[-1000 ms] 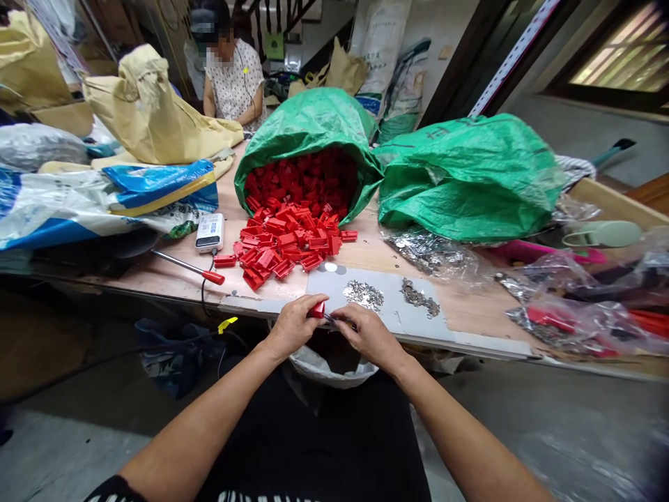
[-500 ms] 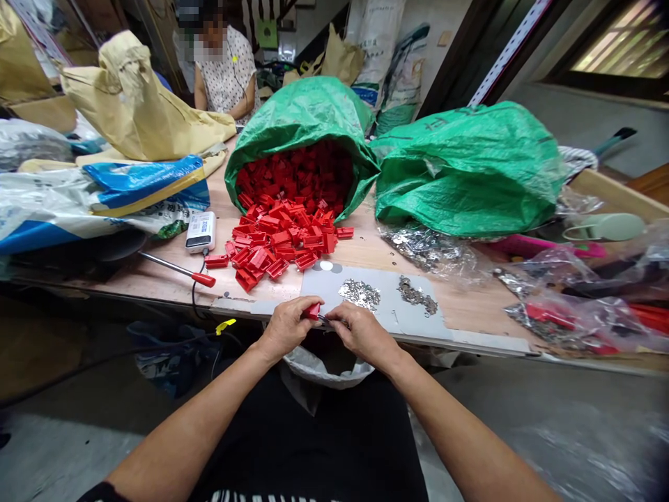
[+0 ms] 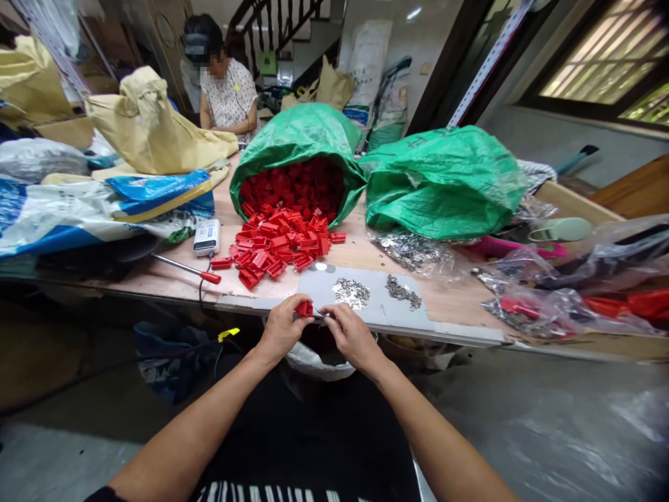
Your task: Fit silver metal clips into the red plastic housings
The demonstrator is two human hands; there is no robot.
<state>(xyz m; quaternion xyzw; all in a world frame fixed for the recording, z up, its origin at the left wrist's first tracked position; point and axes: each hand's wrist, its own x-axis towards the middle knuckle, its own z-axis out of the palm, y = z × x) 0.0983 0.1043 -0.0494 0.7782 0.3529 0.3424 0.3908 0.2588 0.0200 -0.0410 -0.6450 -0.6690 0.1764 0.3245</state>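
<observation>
My left hand [image 3: 281, 328] is closed on a small red plastic piece [image 3: 304, 308] just in front of the table's near edge. My right hand [image 3: 349, 335] pinches a thin metal part [image 3: 320, 314] whose tip meets the red piece. On a grey sheet [image 3: 366, 307] beyond my hands lie two small heaps of shiny metal parts [image 3: 351, 291]. Farther back, several red plastic pieces [image 3: 277, 245] spill onto the table from an open green sack [image 3: 300, 136].
A second green sack [image 3: 444, 181] lies at the right, with clear bags of metal and red parts [image 3: 548, 307] beside it. A red-handled screwdriver [image 3: 188, 268] and a white device [image 3: 206, 237] lie at the left. Another person [image 3: 224, 90] sits across. A white bag [image 3: 313, 359] hangs below my hands.
The view has shifted slightly. My hands stay together at the table edge, still working the metal part against the red piece.
</observation>
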